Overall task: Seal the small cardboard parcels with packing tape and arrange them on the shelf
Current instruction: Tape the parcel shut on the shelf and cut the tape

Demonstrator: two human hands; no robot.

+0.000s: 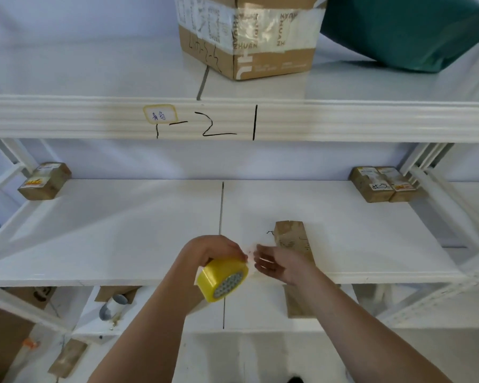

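My left hand (pixel 215 248) grips a yellow roll of packing tape (pixel 222 279) over the front edge of the white middle shelf (pixel 122 230). My right hand (pixel 277 262) pinches the clear free end of the tape just right of the roll. A small brown cardboard parcel (pixel 292 236) lies on the shelf right behind my right hand, partly hidden by it. One small parcel (pixel 45 181) sits at the shelf's back left. Two small parcels (pixel 382 184) stand side by side at the back right.
A big taped cardboard box (pixel 249 37) and a green bag (pixel 409 29) sit on the upper shelf. Another brown parcel (pixel 297 302) lies on the lower shelf below my right arm. Cardboard pieces (pixel 67 357) and a small bottle (pixel 112 306) lie lower left.
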